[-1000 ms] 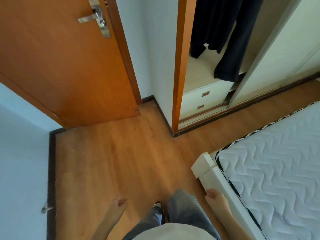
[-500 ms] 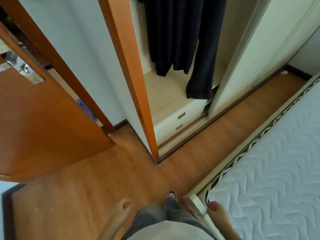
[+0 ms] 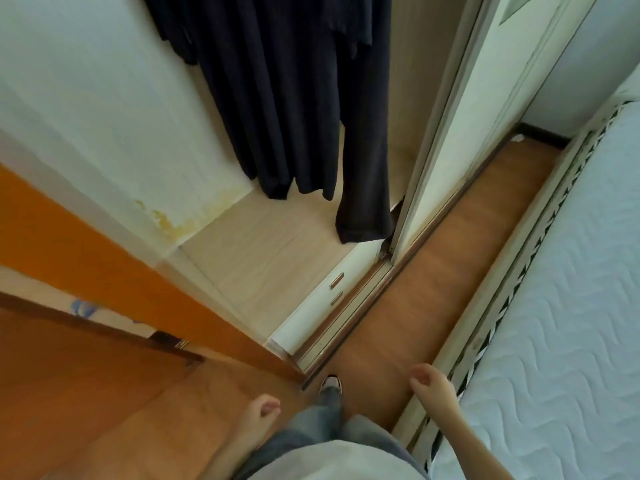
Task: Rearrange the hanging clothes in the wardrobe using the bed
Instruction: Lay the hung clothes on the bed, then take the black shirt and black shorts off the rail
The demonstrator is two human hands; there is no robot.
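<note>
— Presently, where do the hanging clothes stand?

— Dark garments (image 3: 277,98) hang inside the open wardrobe (image 3: 263,258), hems just above its inner shelf, one long trouser leg (image 3: 363,188) beside the sliding door (image 3: 450,133). None is on the bed (image 3: 571,306).

— And the hands?

— Left hand (image 3: 259,415) and right hand (image 3: 429,384) are low, apart, loosely curled, holding nothing; the right is near the bed's edge. I judge them free because nothing has yet been lifted off.

— Why the bed?

— Its bare mattress runs beside the wardrobe, a ready laying surface.
</note>
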